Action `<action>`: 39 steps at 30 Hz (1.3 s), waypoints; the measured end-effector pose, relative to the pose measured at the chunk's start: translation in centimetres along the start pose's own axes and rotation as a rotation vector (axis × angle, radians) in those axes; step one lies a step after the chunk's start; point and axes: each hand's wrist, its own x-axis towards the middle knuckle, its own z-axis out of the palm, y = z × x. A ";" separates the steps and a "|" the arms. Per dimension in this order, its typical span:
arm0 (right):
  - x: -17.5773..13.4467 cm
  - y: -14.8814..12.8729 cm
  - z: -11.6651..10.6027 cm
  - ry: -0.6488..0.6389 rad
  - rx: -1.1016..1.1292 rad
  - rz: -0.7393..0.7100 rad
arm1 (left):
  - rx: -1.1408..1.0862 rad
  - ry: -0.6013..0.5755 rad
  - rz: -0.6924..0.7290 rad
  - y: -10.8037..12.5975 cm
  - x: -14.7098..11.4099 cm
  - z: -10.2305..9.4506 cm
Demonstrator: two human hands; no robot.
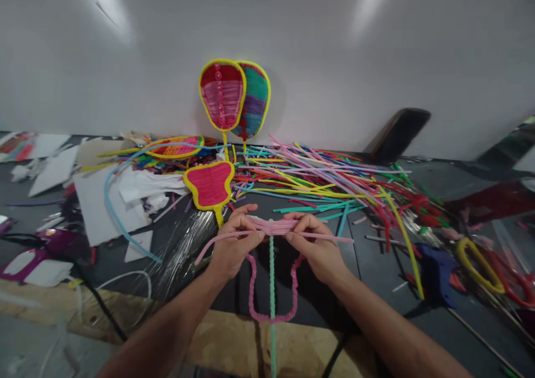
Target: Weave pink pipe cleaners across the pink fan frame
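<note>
Between my hands is a fan-shaped frame (251, 289) of twisted pink pipe cleaners. A mint-green twisted stem (271, 277) runs down its middle and hangs below it. Rows of light pink pipe cleaner (273, 226) lie across the frame's upper end. My left hand (240, 236) pinches the left side of these rows, thumb in front. On the right side, my right hand (309, 238) is closed in a similar pinch. A loose pink pipe cleaner (343, 238) stretches across both thumbs, its ends sticking out past each hand. Fingers cover both upper corners of the frame.
Finished paddle shapes (209, 185) with yellow rims lie or lean behind my hands. Loose pipe cleaners (301, 169) are heaped along the wall. Yellow-handled scissors (480, 266) and a blue tool (437, 275) are at right. White scraps (108, 205) and a cable (100, 300) are at left.
</note>
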 end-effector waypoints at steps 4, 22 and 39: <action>0.0 0.2 0.1 0.013 0.147 0.061 | -0.099 0.019 -0.052 -0.2 -0.1 0.1; 0.6 1.0 -0.6 0.073 0.110 -0.011 | -0.125 0.115 -0.002 -0.5 0.3 -0.4; 0.6 0.5 -0.2 0.120 0.495 0.198 | -0.504 0.141 -0.161 0.9 0.4 -0.1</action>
